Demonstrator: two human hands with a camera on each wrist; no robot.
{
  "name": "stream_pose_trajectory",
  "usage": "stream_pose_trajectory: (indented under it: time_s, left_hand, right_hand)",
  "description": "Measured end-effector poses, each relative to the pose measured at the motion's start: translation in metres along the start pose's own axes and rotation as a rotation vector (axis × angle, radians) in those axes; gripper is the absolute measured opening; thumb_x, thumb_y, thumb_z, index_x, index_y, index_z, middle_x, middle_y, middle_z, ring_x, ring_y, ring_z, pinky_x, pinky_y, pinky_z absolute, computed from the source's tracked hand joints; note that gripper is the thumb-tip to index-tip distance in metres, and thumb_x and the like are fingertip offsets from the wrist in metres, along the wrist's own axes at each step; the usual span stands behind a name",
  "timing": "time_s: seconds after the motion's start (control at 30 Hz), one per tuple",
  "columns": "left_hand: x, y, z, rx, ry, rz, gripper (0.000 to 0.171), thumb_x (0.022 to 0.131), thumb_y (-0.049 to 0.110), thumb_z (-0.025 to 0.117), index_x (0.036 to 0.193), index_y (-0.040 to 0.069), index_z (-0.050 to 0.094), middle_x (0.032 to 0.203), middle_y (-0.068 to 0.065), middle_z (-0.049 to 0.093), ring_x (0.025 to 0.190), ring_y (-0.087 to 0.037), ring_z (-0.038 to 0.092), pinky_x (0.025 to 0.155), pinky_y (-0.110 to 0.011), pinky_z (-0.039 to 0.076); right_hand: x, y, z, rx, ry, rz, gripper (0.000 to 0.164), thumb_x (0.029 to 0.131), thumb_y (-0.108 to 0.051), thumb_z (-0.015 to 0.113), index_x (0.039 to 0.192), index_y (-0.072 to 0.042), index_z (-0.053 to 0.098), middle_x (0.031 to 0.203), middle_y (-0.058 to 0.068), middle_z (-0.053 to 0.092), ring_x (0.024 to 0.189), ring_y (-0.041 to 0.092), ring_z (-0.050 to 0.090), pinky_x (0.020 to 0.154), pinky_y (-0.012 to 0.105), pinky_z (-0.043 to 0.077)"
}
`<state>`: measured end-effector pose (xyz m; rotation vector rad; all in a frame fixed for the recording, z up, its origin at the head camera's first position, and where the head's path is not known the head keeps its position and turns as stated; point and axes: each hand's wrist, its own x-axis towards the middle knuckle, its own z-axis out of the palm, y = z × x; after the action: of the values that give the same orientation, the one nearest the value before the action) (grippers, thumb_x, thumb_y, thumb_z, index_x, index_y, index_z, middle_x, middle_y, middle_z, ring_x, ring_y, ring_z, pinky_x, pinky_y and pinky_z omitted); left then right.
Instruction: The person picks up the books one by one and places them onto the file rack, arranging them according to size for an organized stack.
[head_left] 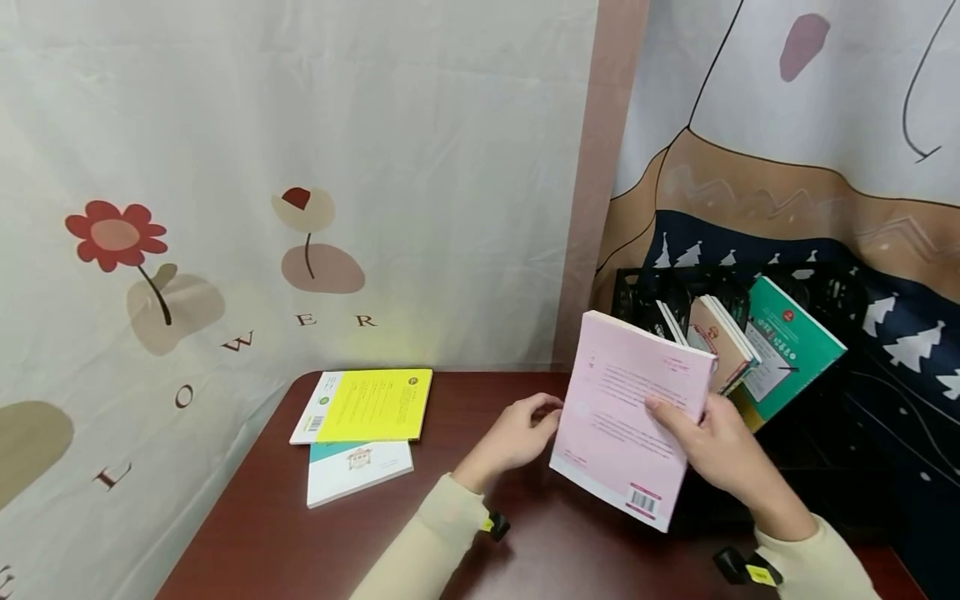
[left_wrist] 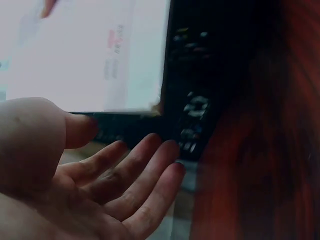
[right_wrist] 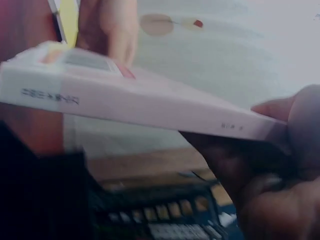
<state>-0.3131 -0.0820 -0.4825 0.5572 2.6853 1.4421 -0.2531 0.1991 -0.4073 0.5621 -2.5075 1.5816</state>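
A pink book with a barcode near its lower edge is held up over the table, tilted. My right hand grips it by its right side, thumb on the printed cover and the other fingers behind. In the right wrist view the pink book's spine runs across the picture. Close to the book's left edge is my left hand. Its fingers are loosely bent and hold nothing in the left wrist view, with a gap between them and the book.
A yellow book lies partly over a white and teal book on the left of the brown table. At the right, a black crate holds several books, among them a leaning green one. A printed curtain hangs behind.
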Motion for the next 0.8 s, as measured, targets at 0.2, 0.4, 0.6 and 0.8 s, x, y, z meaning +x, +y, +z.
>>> stream_pose_trajectory:
  time_s: [0.2, 0.4, 0.6, 0.8]
  left_hand:
    - [0.002, 0.017, 0.026, 0.005, -0.07, 0.002, 0.037, 0.106, 0.045, 0.056, 0.131, 0.021, 0.069, 0.109, 0.007, 0.076, 0.087, -0.004, 0.069, 0.08, -0.032, 0.057]
    - [0.004, 0.029, 0.05, 0.034, -0.124, -0.012, 0.053, 0.103, 0.055, 0.057, 0.145, 0.024, 0.061, 0.114, 0.008, 0.075, 0.083, -0.001, 0.067, 0.08, -0.03, 0.057]
    - [0.004, 0.036, 0.074, 0.063, -0.156, -0.054, 0.079, 0.098, 0.066, 0.058, 0.161, 0.02, 0.044, 0.132, 0.002, 0.073, 0.092, 0.0, 0.07, 0.09, -0.032, 0.058]
    - [0.004, 0.042, 0.086, 0.071, -0.158, -0.07, 0.091, 0.095, 0.07, 0.058, 0.166, 0.017, 0.035, 0.155, -0.006, 0.057, 0.094, 0.0, 0.071, 0.109, -0.039, 0.052]
  right_hand:
    - [-0.022, -0.002, -0.043, -0.121, 0.049, -0.001, 0.035, 0.109, -0.024, 0.058, 0.134, -0.001, 0.064, 0.103, 0.022, 0.081, 0.069, 0.019, 0.079, 0.053, 0.039, 0.063]
    - [-0.046, 0.007, -0.086, -0.228, 0.165, 0.116, 0.041, 0.107, -0.027, 0.061, 0.135, 0.002, 0.06, 0.09, 0.005, 0.083, 0.062, 0.019, 0.077, 0.049, 0.037, 0.061]
    - [-0.068, 0.016, -0.114, -0.301, 0.292, 0.152, 0.032, 0.106, -0.024, 0.062, 0.132, -0.006, 0.063, 0.086, 0.003, 0.081, 0.055, 0.013, 0.074, 0.045, 0.032, 0.058]
    - [-0.083, 0.033, -0.143, -0.168, 0.454, 0.025, 0.052, 0.101, 0.005, 0.06, 0.115, -0.045, 0.058, 0.081, -0.036, 0.069, 0.05, 0.0, 0.069, 0.037, 0.025, 0.052]
